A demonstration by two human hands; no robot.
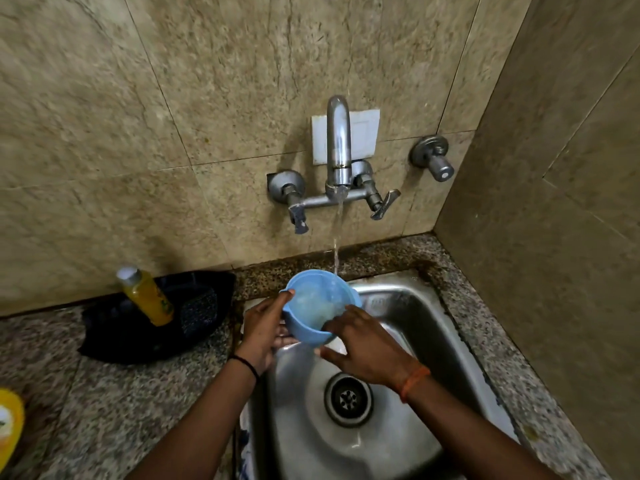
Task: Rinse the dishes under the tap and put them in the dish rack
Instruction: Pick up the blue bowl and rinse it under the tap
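Observation:
A light blue plastic bowl (311,327) is held over the steel sink (433,327), tilted toward me, with foamy water inside. My left hand (263,327) grips its left rim and underside. My right hand (367,348) rests on the bowl's near right rim, fingers reaching inside. Water runs from the wall tap (338,147) in a thin stream (336,244) and lands at the bowl's far rim. No dish rack is in view.
A black tray (114,334) with a yellow soap bottle (149,296) and a dark scrubber (199,311) sits on the granite counter (104,410) at left. A yellow object (8,424) shows at the left edge. The drain (348,398) lies below my hands. A tiled wall closes the right side.

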